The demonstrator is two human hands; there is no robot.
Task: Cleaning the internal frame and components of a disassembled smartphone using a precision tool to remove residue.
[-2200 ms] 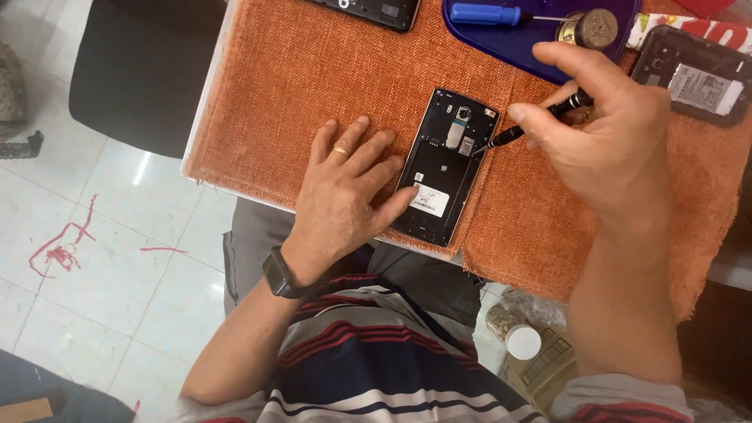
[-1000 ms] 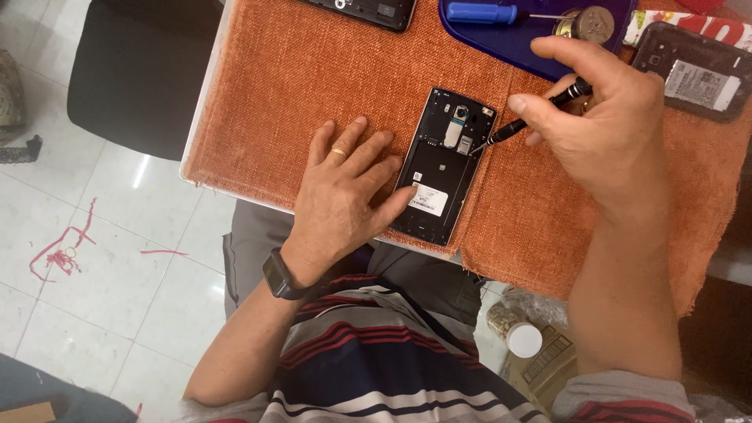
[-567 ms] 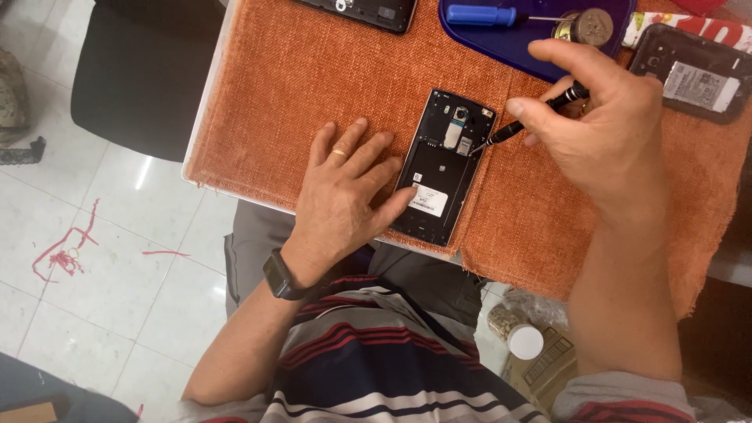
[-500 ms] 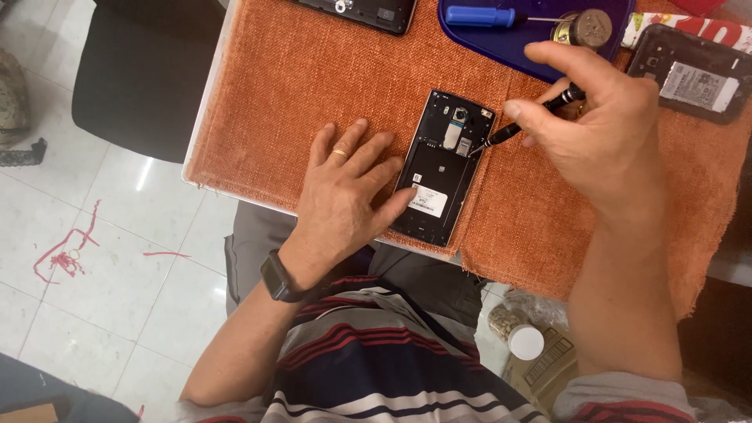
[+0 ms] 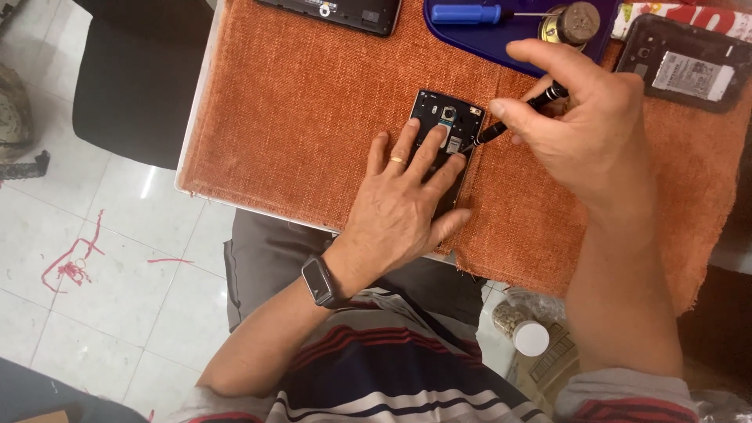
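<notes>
A black phone (image 5: 447, 117) with its back cover off lies on an orange cloth (image 5: 313, 117). My left hand (image 5: 403, 205) lies flat over its lower half and presses it down, fingers spread, a ring on one finger and a dark watch on the wrist. My right hand (image 5: 583, 133) pinches a thin black screwdriver (image 5: 509, 117). Its tip touches the phone's right side near the top, beside the camera.
A blue tray (image 5: 501, 39) at the back holds a blue-handled screwdriver (image 5: 466, 13) and a round metal part (image 5: 576, 22). Another opened phone (image 5: 689, 69) lies at the back right, a dark device (image 5: 337, 9) at the back edge. A dark chair (image 5: 133, 86) stands left on the tiled floor.
My left hand has slid up over the phone and now covers its lower half and label. The right hand and screwdriver have stayed at the phone's upper right.
</notes>
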